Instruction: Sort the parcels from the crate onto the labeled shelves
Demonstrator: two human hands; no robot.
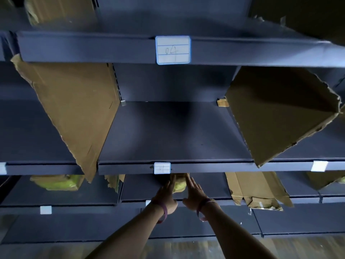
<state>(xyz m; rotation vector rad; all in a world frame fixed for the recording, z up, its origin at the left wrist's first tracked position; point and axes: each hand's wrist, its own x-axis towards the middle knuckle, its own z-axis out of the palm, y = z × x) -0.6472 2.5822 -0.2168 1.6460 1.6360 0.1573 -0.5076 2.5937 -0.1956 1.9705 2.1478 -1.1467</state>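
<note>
Both sides of the small yellow-green plastic-wrapped parcel (179, 185) are pressed by the straight-fingered left hand (165, 194) and right hand (194, 193); it is judged soft, light, slippery.

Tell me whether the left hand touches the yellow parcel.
Touching. The head view shows the left hand with straight fingers laid against the left side of the parcel, with no gap visible between them.

Bare forearms (130, 234), purple band (164, 212) on L wrist, pink band (199, 209) + thin bracelet (211, 200) on R.
</note>
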